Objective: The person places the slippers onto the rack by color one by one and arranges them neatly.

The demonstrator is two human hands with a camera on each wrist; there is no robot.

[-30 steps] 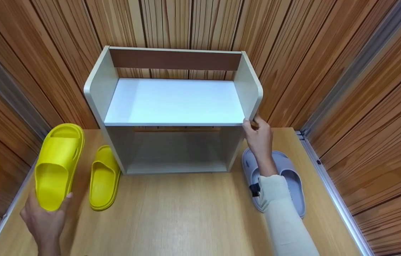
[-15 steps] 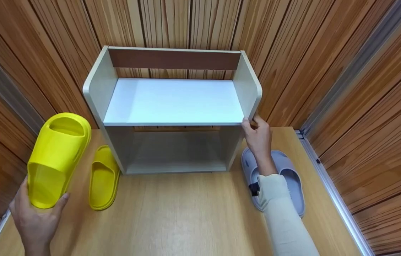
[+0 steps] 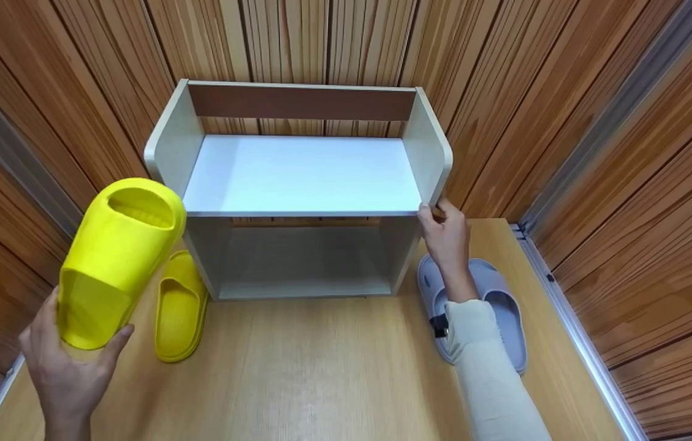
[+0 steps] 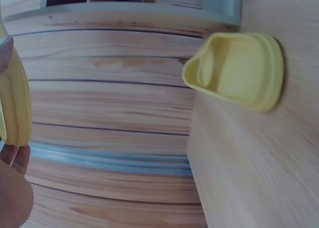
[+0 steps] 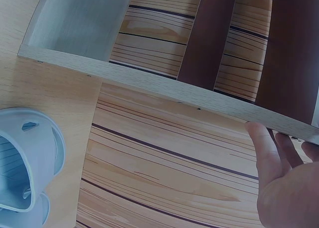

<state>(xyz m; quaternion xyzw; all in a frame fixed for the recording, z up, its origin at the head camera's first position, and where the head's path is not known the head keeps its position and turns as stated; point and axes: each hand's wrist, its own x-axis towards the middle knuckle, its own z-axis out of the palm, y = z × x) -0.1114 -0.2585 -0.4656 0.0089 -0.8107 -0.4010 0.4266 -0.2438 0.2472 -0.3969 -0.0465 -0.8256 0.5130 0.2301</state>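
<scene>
My left hand [image 3: 70,373] grips a yellow slipper [image 3: 122,257] by its heel, thumb on the right side, and holds it above the floor with its toe tilted up and to the right. In the left wrist view only a strip of this slipper shows at the left edge. Its mate, a second yellow slipper [image 3: 180,312], lies on the floor beside a two-tier shelf [image 3: 296,174]. At the shelf's right side panel my right hand [image 3: 448,242] pinches the front edge, thumb in front. The right wrist view shows those fingers [image 5: 264,143] touching the panel [image 5: 149,86].
A pair of grey slippers [image 3: 505,306] lies on the floor right of the shelf, partly under my right forearm [image 3: 486,367]. Wood-plank walls [image 3: 566,122] enclose the back and sides. A metal track [image 3: 572,343] runs along the right floor edge.
The yellow slipper in my left hand has risen and swung to the right, its toe now overlapping the shelf's left front edge in view. My right hand has stayed put.
</scene>
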